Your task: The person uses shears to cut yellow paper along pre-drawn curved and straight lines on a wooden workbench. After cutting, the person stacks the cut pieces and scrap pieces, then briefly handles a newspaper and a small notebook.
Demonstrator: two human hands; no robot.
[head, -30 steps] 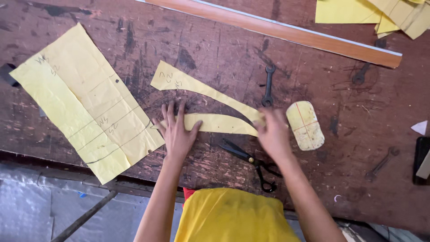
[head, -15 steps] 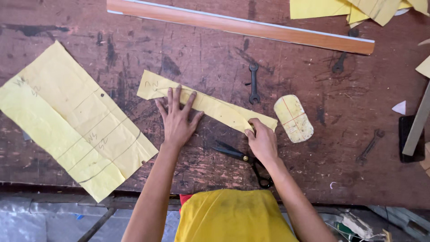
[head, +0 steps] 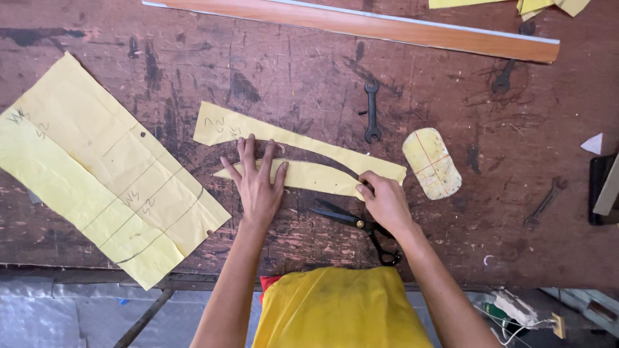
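Two hands on one small yellow strip (head: 309,176) near the middle of the desk (head: 290,71). My left hand (head: 258,183) lies flat and open on it, fingers spread, palm pressing its left part down. My right hand (head: 385,200) is curled at the strip's right end, fingertips pinching or pressing the edge there; I cannot tell if it actually grips the paper. Strip lies roughly level, pointed at its left tip.

Just above it, a longer yellow strip (head: 284,136) runs slanted from upper left down to the right, with pen marks near its left end; its right end sits just over my right hand, touching or overlapping the small strip there. Black scissors (head: 354,224) lie on the desk just below the small strip, blades pointing left, handles near my right wrist, not held.

Big yellow sheet (head: 103,171) lies to the left, tilted, with drawn lines on it, its lower corner hanging past the desk edge. Rounded yellow piece (head: 432,162) with red lines sits right of my right hand, apart from it. Small wrench (head: 372,109) lies upright above the long strip. Another wrench (head: 545,203) lies far right. Long wooden slat (head: 361,27) crosses the top. More yellow scraps (head: 535,5) at the top right corner. My yellow top (head: 342,309) shows at the bottom.
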